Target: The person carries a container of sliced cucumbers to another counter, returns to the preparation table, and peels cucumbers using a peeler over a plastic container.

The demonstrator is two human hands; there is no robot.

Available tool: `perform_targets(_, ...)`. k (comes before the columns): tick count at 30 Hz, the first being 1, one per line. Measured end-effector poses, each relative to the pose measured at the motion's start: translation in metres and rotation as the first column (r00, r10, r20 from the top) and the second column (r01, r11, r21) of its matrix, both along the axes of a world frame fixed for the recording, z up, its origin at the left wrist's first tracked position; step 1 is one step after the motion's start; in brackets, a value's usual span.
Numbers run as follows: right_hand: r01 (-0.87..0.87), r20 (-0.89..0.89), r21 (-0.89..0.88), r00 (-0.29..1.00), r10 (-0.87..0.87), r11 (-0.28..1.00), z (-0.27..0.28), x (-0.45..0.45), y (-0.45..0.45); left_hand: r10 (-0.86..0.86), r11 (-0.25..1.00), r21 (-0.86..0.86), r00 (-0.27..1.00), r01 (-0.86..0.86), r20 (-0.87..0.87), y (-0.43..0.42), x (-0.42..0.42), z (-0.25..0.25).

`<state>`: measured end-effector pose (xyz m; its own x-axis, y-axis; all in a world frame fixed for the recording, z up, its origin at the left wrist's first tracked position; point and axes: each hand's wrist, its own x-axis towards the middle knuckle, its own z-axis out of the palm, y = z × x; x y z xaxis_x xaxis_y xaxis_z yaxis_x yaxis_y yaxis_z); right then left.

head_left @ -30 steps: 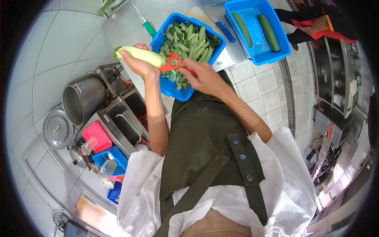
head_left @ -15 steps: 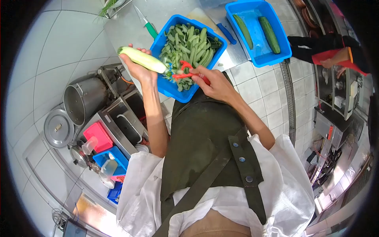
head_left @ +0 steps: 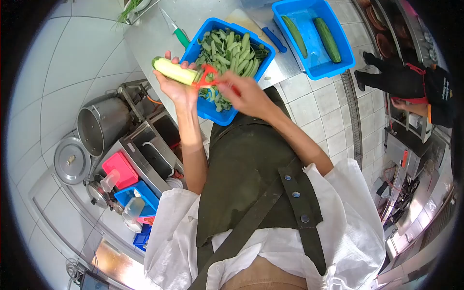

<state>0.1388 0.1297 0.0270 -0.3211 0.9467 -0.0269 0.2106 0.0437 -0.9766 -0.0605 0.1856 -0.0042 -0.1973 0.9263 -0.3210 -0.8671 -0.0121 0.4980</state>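
Observation:
My left hand [head_left: 178, 89] is closed around a pale, mostly peeled cucumber [head_left: 175, 71], its dark green tip pointing up and left. In my right hand [head_left: 249, 95], slightly blurred, is a red peeler [head_left: 207, 76], whose head lies against the cucumber's near end. Both hands are over the left side of a blue bin [head_left: 207, 114] heaped with green peelings [head_left: 237, 54]. To the right, a second blue bin [head_left: 315, 71] holds two dark green cucumbers [head_left: 327, 40].
A knife with a green handle [head_left: 181, 37] and one with a blue handle [head_left: 274, 39] lie on the metal table [head_left: 145, 41]. A large pot [head_left: 105, 124] stands at left. Another person [head_left: 406, 83] in dark clothes stands at far right.
The peeler has moved up and left onto the cucumber. The cucumber has shifted slightly right. At far right the other person has changed position, with legs and feet now in view.

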Motion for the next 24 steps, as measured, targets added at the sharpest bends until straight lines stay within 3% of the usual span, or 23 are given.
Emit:
perform_targets(2, -0.009, 0.026, 0.183, 1.000, 0.004, 0.983, -0.017, 0.002, -0.006, 0.002, 0.999, 0.041, 1.000, -0.003, 0.025, 0.002, 0.001, -0.011)
perform_targets(3, -0.016, 0.029, 0.187, 1.000, 0.011, 0.982, -0.017, 0.013, -0.007, 0.057, 0.998, 0.011, 0.998, -0.057, -0.005, 0.004, -0.002, -0.014)
perform_targets(5, -0.168, 0.312, 0.136, 0.942, 0.119, 0.976, -0.013, 0.036, -0.009, 0.121, 0.992, -0.013, 0.992, -0.122, -0.038, 0.007, -0.011, -0.020)
perform_targets(6, -0.177, 0.340, 0.058, 0.929, 0.147, 0.983, -0.011, 0.042, -0.010, 0.081, 0.996, 0.028, 0.995, -0.083, 0.061, 0.003, -0.018, -0.022)
perform_targets(7, -0.174, 0.341, 0.056, 0.929, 0.145, 0.983, -0.009, 0.042, -0.011, 0.038, 0.995, 0.080, 0.986, -0.052, 0.163, 0.003, -0.020, -0.025)
perform_targets(9, -0.074, 0.139, 0.001, 0.988, 0.073, 0.997, 0.013, 0.035, 0.002, 0.002, 0.998, 0.067, 0.983, -0.015, 0.186, 0.004, -0.013, -0.015)
perform_targets(11, -0.063, 0.087, 0.004, 0.994, 0.063, 0.998, 0.017, 0.020, 0.007, -0.034, 0.999, 0.032, 0.980, 0.029, 0.195, 0.001, -0.013, -0.004)
perform_targets(13, -0.047, -0.022, 0.259, 0.998, 0.054, 0.965, -0.005, 0.012, 0.003, 0.017, 0.999, 0.027, 0.982, -0.022, 0.187, 0.009, -0.010, 0.001)
perform_targets(14, -0.047, -0.018, 0.260, 0.998, 0.054, 0.965, -0.009, 0.023, -0.001, -0.023, 0.999, 0.050, 0.974, 0.012, 0.227, 0.008, -0.013, 0.000)
perform_targets(16, -0.265, 0.354, 0.136, 0.913, 0.203, 0.954, -0.014, 0.050, 0.000, -0.046, 0.997, 0.066, 0.967, 0.030, 0.250, 0.014, -0.021, -0.002)
perform_targets(19, -0.158, 0.192, -0.020, 0.968, 0.159, 0.987, 0.015, 0.044, 0.000, -0.044, 0.998, 0.054, 0.959, 0.030, 0.278, 0.010, -0.012, -0.004)
perform_targets(21, -0.113, 0.122, 0.013, 0.986, 0.111, 0.993, 0.025, 0.026, 0.001, 0.042, 0.999, 0.015, 0.998, -0.043, 0.038, -0.001, 0.005, 0.007)
perform_targets(24, -0.154, 0.037, 0.041, 0.988, 0.153, 0.987, 0.016, 0.018, 0.004, 0.026, 0.996, 0.089, 1.000, -0.026, -0.006, 0.002, 0.004, 0.008)
